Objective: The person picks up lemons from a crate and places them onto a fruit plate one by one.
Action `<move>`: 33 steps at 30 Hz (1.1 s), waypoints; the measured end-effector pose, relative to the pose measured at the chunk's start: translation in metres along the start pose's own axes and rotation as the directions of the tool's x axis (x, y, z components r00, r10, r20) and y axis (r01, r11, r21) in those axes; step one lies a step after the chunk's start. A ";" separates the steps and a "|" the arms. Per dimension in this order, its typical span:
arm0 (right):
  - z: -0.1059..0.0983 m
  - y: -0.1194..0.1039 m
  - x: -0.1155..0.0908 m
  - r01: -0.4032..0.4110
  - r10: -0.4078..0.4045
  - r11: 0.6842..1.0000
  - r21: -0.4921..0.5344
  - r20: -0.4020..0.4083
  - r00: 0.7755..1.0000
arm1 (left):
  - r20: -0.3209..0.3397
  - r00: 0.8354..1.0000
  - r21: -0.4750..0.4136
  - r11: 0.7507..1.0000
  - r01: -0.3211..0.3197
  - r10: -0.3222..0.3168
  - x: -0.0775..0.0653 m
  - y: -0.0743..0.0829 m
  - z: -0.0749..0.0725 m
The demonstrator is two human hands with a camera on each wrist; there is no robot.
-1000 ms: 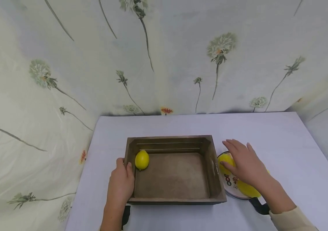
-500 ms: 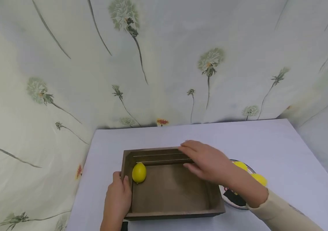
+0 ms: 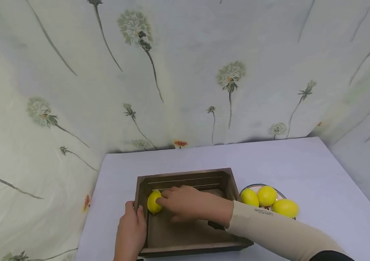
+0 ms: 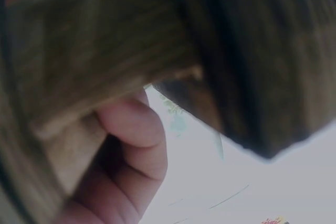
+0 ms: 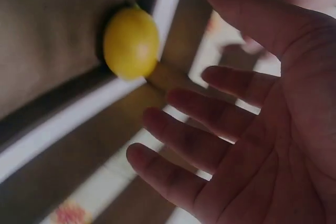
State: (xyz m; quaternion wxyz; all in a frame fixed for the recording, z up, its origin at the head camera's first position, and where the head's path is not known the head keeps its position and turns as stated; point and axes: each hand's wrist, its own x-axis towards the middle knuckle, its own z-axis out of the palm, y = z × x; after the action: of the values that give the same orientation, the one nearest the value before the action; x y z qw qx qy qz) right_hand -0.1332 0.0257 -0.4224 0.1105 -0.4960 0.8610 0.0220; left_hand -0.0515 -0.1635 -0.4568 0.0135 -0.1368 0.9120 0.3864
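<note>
A brown wooden crate [image 3: 198,250] stands on the table, tilted slightly in view, with one lemon [image 3: 153,203] in its far left corner. My left hand [image 3: 131,230] grips the crate's left side; in the left wrist view its fingers [image 4: 139,140] curl through the handle slot. My right hand [image 3: 185,203] is inside the crate, its fingertips overlapping the lemon in the head view. From the right wrist, the same lemon [image 5: 131,44] shows apart from the spread fingers [image 5: 184,137], and the palm holds nothing.
Right of the crate, a round patterned plate [image 3: 254,185] carries three lemons [image 3: 267,195], partly hidden by my right sleeve [image 3: 269,226]. The white table [image 3: 308,170] meets a flower-printed cloth [image 3: 185,90] at the back and sides.
My right hand has moved left from above the plate, across the crate, to the lemon inside. My left hand keeps its grip. The head view has tilted up a little.
</note>
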 end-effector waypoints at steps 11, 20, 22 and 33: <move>0.034 -0.012 0.047 0.016 -0.021 0.982 -0.191 -0.023 1.000 | -0.026 0.999 -0.003 0.999 -0.037 0.037 0.002 0.000 0.003; 0.044 -0.009 0.057 -0.033 0.015 0.957 -0.290 -0.063 0.998 | -0.011 1.000 -0.008 1.000 -0.010 0.010 0.002 -0.002 0.001; 0.045 -0.008 0.057 -0.038 0.022 0.953 -0.301 -0.056 0.998 | -0.008 1.000 -0.009 1.000 -0.011 0.011 0.002 -0.001 0.001; 0.054 -0.004 0.061 -0.051 0.054 0.976 -0.210 0.008 0.999 | -0.019 1.000 0.001 1.000 -0.021 0.021 0.001 -0.003 0.001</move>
State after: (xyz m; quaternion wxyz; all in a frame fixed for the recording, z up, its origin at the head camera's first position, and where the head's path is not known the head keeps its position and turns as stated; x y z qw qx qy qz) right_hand -0.1502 -0.0196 -0.4879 0.0629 -0.4818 0.8659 0.1189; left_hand -0.0522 -0.1649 -0.4600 0.0010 -0.1307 0.9136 0.3850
